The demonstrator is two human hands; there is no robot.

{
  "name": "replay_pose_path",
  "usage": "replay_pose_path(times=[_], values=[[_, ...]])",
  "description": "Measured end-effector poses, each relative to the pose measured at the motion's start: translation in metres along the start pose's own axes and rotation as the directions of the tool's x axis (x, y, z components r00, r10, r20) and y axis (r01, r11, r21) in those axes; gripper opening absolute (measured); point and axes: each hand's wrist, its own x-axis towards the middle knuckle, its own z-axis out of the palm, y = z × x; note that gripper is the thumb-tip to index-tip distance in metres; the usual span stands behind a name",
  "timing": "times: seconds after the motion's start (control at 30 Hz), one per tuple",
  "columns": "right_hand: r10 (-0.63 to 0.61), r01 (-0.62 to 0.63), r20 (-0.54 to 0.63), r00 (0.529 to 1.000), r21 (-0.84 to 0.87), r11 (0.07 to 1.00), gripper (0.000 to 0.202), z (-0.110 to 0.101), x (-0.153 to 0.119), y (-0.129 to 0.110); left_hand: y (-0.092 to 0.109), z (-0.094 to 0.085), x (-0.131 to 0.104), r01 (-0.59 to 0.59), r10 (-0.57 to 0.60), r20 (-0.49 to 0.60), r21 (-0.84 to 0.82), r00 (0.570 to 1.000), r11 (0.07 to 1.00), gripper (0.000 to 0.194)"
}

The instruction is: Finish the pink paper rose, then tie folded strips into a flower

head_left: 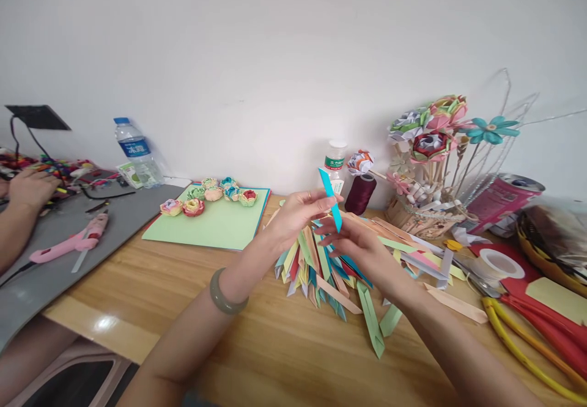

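Note:
My left hand [302, 211], with a green bangle at its wrist, pinches a bright blue folded paper strip [326, 182] between thumb and fingers. The strip stands tilted above the table. Just below it my right hand [353, 245] has its fingers stretched and apart, close to the strip's lower end; whether they touch it I cannot tell. Beneath both hands lies a loose pile of folded paper strips [316, 272] in green, peach, yellow, blue and lilac. A single green strip [370, 321] sticks out toward the front.
Folded paper flowers [193, 207] rest on a green sheet [206, 230] at left. A pink glue gun [68, 245] lies on a grey mat. Another person's hand [34, 187] is far left. Right stand a basket of flowers [426, 220], a thread spool [361, 194] and scissors [518, 327].

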Motion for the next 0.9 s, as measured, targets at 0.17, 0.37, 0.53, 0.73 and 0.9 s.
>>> replay_pose_path(times=[0.17, 0.37, 0.53, 0.73, 0.9], values=[[0.077, -0.098, 0.070, 0.995, 0.392, 0.915, 0.024, -0.006, 0.000, -0.002, 0.002, -0.002, -0.014, 0.057, -0.084, 0.160, 0.165, 0.984, 0.985, 0.025], [0.203, -0.194, 0.008, 0.979, 0.325, 0.926, 0.026, -0.003, -0.002, -0.003, 0.010, -0.015, -0.023, 0.053, -0.121, 0.113, 0.476, 0.986, 0.878, 0.032], [0.243, -0.218, -0.059, 0.968, 0.278, 0.936, 0.026, -0.003, 0.001, 0.001, -0.007, -0.050, -0.027, 0.246, 0.037, -0.248, 0.967, 0.968, 0.067, 0.024], [0.238, -0.198, -0.119, 0.964, 0.277, 0.940, 0.027, -0.004, 0.004, 0.006, -0.028, -0.060, -0.032, 0.267, -0.020, -0.269, 0.961, 0.963, -0.077, 0.020], [0.277, -0.240, -0.074, 0.958, 0.321, 0.916, 0.028, -0.005, 0.002, 0.002, -0.032, -0.055, -0.032, 0.298, 0.002, -0.300, 0.947, 0.954, -0.120, 0.022]])
